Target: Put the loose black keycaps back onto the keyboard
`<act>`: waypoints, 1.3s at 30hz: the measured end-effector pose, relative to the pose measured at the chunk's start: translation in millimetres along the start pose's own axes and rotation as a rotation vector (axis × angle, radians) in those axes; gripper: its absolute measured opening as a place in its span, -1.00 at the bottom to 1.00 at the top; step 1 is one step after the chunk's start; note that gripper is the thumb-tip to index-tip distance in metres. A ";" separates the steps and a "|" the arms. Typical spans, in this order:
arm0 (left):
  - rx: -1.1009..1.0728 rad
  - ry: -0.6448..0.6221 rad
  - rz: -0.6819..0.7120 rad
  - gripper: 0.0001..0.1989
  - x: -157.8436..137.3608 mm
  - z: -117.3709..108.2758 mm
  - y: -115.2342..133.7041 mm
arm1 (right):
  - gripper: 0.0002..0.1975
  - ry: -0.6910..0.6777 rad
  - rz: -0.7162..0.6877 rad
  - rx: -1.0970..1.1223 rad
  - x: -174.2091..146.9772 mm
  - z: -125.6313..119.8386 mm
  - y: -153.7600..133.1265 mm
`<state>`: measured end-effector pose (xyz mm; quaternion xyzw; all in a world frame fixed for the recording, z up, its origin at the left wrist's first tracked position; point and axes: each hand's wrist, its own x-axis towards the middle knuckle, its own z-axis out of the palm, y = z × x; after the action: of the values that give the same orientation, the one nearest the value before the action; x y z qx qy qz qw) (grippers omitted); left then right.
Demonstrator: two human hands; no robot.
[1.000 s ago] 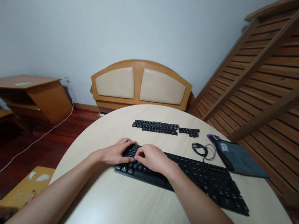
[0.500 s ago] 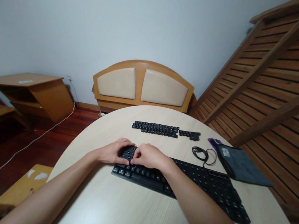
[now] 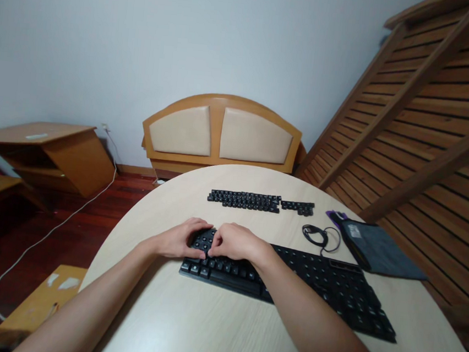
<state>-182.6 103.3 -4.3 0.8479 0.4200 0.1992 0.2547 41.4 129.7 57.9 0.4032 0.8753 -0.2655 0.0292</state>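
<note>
A black computer keyboard (image 3: 244, 287) lies at a slant on the round table. My left hand (image 3: 178, 239) grips its left end, thumb on the near side and fingers over the far edge. Bent over the key area just right of it, my right hand (image 3: 234, 242) has thumb and index finger pinched down against the keys. Whatever sits between those fingertips is hidden. Keycaps show along the near rows, while other parts carry small pale marks spaced apart. Beyond the hands, black keycaps (image 3: 244, 200) lie in neat rows, with a smaller group of keycaps (image 3: 298, 207) to their right.
A coiled black cable (image 3: 315, 236) rests behind the keyboard. To the right is a grey-blue pouch (image 3: 380, 251) with a purple bit at its corner. The pale round table (image 3: 155, 312) has a wooden headboard (image 3: 220, 103) behind it and a slatted wooden frame (image 3: 421, 133) at right.
The view has shifted slightly. Both hands stay at the left part of the keyboard in nearly the same pose, and the right hand's pinch has barely moved.
</note>
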 end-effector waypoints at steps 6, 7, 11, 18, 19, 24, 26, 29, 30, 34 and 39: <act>0.007 -0.003 -0.005 -0.24 1.2 -1.3 2.0 | -0.83 0.036 0.027 0.029 -0.5 5.0 0.4; 0.006 -0.005 -0.007 -0.24 1.3 -1.4 1.9 | -0.83 0.038 0.032 0.029 -0.5 5.2 0.4; 0.002 -0.009 -0.014 -0.24 1.7 -1.9 1.2 | -0.83 0.030 0.046 0.044 -1.1 4.3 0.7; 0.023 -0.036 -0.026 -0.24 3.1 -2.9 5.4 | -0.81 0.024 0.047 0.073 -0.8 3.2 1.2; 0.024 -0.038 -0.030 -0.24 3.2 -2.9 6.3 | -0.82 0.026 0.042 0.070 -0.2 3.4 1.7; 0.022 -0.042 -0.036 -0.23 3.1 -2.2 7.8 | -0.81 0.013 0.013 0.098 4.4 4.7 7.8; 0.018 -0.038 -0.036 -0.23 2.7 -1.8 7.5 | -0.80 0.003 0.009 0.121 5.9 5.1 10.1; 0.018 -0.033 -0.036 -0.23 2.2 -1.0 6.9 | -0.80 -0.001 0.007 0.134 6.7 5.5 11.1; 0.017 -0.032 -0.037 -0.23 2.0 -0.8 6.7 | -0.80 -0.004 0.006 0.133 6.5 5.4 10.8; -0.001 -0.028 -0.053 -0.23 2.1 -0.4 6.5 | -0.79 -0.008 -0.001 0.105 5.1 4.3 8.8; -0.011 -0.037 -0.051 -0.24 2.9 -1.3 7.3 | -0.80 0.004 -0.007 0.111 4.1 4.0 8.8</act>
<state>-177.2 102.3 1.5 0.8390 0.4356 0.1793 0.2724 44.4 135.3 49.5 0.4016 0.8606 -0.3131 0.0042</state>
